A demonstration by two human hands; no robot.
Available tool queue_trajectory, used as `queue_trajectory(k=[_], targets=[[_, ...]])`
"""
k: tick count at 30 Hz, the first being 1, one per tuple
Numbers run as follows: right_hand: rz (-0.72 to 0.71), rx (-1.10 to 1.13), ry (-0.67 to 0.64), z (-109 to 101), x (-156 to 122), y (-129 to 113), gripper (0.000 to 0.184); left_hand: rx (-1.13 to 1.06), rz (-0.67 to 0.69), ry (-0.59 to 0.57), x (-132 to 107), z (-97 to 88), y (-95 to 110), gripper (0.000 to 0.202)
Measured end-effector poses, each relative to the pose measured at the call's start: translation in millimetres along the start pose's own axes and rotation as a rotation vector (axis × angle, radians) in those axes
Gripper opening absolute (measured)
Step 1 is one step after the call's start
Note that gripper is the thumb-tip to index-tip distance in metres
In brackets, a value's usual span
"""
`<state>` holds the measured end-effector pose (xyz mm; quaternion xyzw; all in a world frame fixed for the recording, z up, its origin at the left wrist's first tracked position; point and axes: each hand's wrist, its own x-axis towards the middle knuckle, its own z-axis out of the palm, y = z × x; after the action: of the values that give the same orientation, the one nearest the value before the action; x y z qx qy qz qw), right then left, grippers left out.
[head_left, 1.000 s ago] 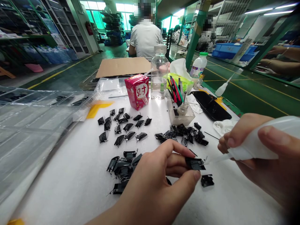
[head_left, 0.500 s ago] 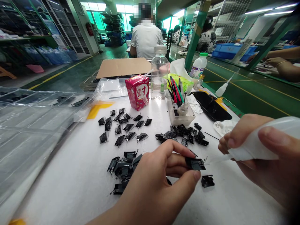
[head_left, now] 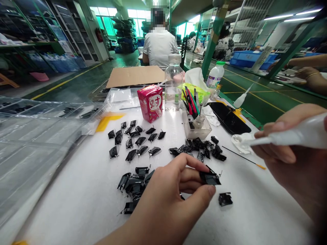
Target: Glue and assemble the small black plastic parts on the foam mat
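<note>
Between the thumb and fingers of my left hand (head_left: 176, 197) is a small black plastic part (head_left: 209, 177) with a thin wire at its right end. My right hand (head_left: 288, 149) is closed round a white squeeze bottle (head_left: 301, 132), whose narrow nozzle points left, up and away from the part. One loose black piece (head_left: 225, 199) lies on the white tabletop below the held part. A heap of black parts (head_left: 134, 183) sits left of my left hand, partly hidden by it. Beyond my fingers lies another pile of small black pieces (head_left: 201, 146).
Black parts with clear edges (head_left: 140, 140) lie spread out mid-table. Behind them stand a red drink carton (head_left: 150, 103), a clear bottle (head_left: 173, 92) and a tool box (head_left: 196, 131). A clear compartment tray (head_left: 38, 146) is at left, a black tray (head_left: 230, 117) at right. A co-worker (head_left: 160, 44) sits ahead.
My right hand has moved the squeeze bottle up and away from the black part, uncovering a thin black stick with an orange end. My left hand keeps its hold, shifted slightly left.
</note>
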<state>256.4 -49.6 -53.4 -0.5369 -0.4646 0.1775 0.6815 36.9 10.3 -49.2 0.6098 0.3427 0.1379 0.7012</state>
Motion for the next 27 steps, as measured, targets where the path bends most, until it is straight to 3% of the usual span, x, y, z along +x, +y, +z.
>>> queue_trajectory(k=[3, 5, 8, 12, 15, 18, 20, 22, 27], targets=[[0.012, 0.006, 0.021, -6, 22, 5, 0.021, -0.062, -0.079, 0.011, 1, -2.9, 1, 0.018], [0.040, -0.132, 0.015, -11, 35, 18, 0.030, -0.090, -0.110, 0.025, 4, -6.3, 1, 0.020], [0.109, -0.362, -0.092, -17, 47, 46, 0.042, -0.088, -0.081, 0.063, 8, -13.2, 4, 0.023], [0.126, -0.588, -0.240, -13, 54, 79, 0.023, -0.125, -0.018, 0.125, 12, -21.6, 9, 0.023], [0.091, -0.679, -0.276, -13, 56, 90, 0.020, -0.146, -0.005, 0.175, 11, -25.4, 13, 0.023], [-0.003, -0.692, -0.150, -21, 55, 85, 0.025, -0.147, 0.021, 0.193, 9, -27.4, 15, 0.022], [-0.092, -0.677, 0.004, -23, 52, 72, 0.030, -0.153, 0.045, 0.204, 8, -28.2, 15, 0.020], [-0.158, -0.632, 0.066, -17, 46, 56, 0.032, -0.160, 0.062, 0.212, 8, -28.9, 15, 0.018], [-0.072, -0.503, -0.306, 26, 44, 29, 0.045, -0.174, 0.076, 0.219, 9, -29.9, 14, 0.017]])
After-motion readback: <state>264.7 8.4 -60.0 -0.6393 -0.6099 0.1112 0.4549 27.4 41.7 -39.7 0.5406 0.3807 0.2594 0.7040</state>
